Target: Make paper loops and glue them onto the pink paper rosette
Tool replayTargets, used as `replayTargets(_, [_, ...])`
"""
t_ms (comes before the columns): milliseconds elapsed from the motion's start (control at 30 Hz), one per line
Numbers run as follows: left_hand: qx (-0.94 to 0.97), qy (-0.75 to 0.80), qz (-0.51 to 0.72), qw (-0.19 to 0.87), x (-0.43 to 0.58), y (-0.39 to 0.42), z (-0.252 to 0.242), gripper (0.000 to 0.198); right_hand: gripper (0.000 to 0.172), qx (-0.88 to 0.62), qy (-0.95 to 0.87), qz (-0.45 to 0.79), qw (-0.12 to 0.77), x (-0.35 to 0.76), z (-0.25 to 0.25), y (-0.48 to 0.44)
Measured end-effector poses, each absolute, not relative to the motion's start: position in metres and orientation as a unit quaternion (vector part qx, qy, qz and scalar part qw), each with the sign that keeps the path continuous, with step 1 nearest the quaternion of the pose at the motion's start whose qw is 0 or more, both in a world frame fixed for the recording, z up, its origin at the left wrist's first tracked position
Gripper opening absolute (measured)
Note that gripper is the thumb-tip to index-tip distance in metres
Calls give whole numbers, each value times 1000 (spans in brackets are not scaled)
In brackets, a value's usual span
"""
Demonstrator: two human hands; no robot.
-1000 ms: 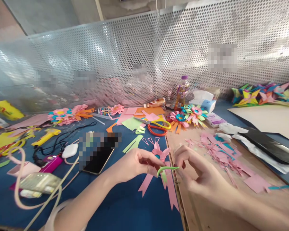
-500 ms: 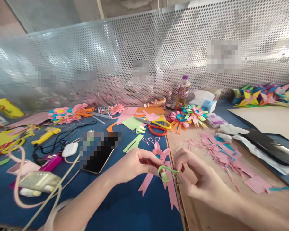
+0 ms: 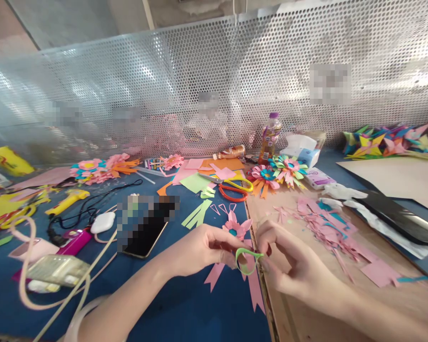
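Observation:
A light green paper strip (image 3: 248, 271), bent into a teardrop loop, is held between my two hands. My left hand (image 3: 209, 244) pinches the loop's left side between thumb and fingers. At the pointed right end, my right hand (image 3: 283, 256) presses the strip's ends together. Just behind and below the hands lies a pink paper flower (image 3: 238, 226) with a blue centre; its forked pink ribbon tails (image 3: 256, 289) stick out underneath. Small pink paper loops (image 3: 223, 208) sit beyond the flower, and cut green strips (image 3: 199, 213) lie to their left.
Scissors (image 3: 237, 187) rest on coloured paper sheets (image 3: 194, 183) ahead. Pink paper scraps (image 3: 337, 228) cover part of the brown board at right. A phone (image 3: 148, 232), cables and a yellow glue gun (image 3: 67, 202) lie left. Finished paper flowers (image 3: 288, 168) and a drink bottle (image 3: 270, 135) stand behind.
The green loop has tilted and widened slightly, its round part sinking a little. Both hands stay nearly in place, still pinching it.

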State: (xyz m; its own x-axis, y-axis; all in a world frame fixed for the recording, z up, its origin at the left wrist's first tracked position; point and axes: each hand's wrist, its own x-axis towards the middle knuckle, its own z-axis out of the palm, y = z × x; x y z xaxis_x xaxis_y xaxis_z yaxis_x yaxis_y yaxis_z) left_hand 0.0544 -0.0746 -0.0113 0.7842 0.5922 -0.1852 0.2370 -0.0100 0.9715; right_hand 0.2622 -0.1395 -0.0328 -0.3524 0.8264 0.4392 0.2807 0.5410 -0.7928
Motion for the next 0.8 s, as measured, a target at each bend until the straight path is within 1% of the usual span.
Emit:
replayTargets(100, [707,289,142,629,54,-75,-10,24,15,-370,-762,313,430,262,-32,-140])
replayTargets(367, [699,287,139,640,52,-77,-8,24,19,-352,-760,328,437,262,-26,-139])
replayTargets(567, [698,267,129,652,52,-78,-8,21,19,-347,-763,360,409,264,-23,-140])
replayTargets(800, [701,259,118,654,52,-78,-6,19,22,-341,-758,375,411,268,-23,-138])
